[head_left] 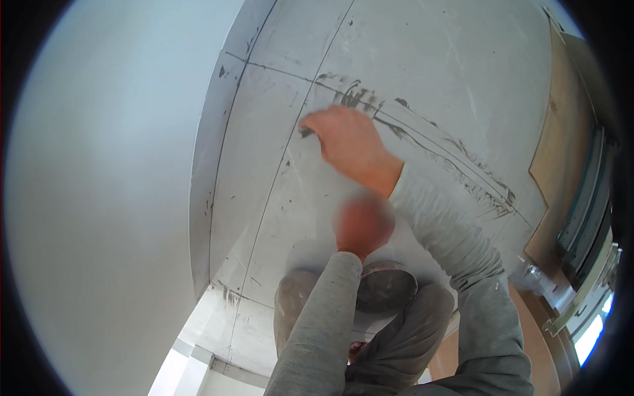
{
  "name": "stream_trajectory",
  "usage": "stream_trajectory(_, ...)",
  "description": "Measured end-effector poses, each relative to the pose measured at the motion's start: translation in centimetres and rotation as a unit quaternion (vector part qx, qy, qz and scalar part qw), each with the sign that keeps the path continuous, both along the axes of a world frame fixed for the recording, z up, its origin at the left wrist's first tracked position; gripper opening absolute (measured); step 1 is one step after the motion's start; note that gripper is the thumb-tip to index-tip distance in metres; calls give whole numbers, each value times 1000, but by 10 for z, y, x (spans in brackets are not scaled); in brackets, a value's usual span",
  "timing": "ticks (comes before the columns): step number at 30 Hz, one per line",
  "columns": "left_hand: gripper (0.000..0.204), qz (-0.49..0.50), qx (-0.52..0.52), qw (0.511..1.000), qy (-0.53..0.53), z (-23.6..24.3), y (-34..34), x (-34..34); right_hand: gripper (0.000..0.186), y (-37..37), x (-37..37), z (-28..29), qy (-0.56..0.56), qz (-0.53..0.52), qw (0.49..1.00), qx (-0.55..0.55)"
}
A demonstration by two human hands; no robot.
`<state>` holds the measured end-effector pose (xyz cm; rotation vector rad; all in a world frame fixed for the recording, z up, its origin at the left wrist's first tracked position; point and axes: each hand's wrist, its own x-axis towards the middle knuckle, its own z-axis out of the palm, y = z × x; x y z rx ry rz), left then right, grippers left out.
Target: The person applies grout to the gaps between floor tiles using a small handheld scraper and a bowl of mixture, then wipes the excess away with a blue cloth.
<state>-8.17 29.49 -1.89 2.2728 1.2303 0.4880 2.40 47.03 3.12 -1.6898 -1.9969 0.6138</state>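
Observation:
My right hand (347,145) reaches over the pale tiled floor (284,198), its fingers curled on a small dark thing (305,132) too indistinct to name, beside a grout line. Dark smears (356,96) streak the tiles around the joint just beyond it. My left hand (363,224) is below my right wrist, too blurred to show its fingers or anything in them. Between my knees is a round dark container (386,287), partly hidden by my left forearm.
A white wall (105,185) with a low skirting strip runs along the left. Wooden boards (551,132) and stacked long dark pieces (588,185) lie along the right edge, with metal items below them. My bent legs (416,330) are at the bottom.

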Motion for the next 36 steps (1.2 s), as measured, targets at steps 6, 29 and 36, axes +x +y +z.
stream_trajectory(6,44,-2,-35,999,-8,5,2,8,35,89,58,-2,4,160,984,79)
stream_trajectory(29,43,2,3,1000,19,1,0,4,22,-41,187,16,-67,269,960,-20)
stream_trajectory(36,44,-8,6,1000,19,1,2,4,27,-117,253,36,-92,257,957,-102)
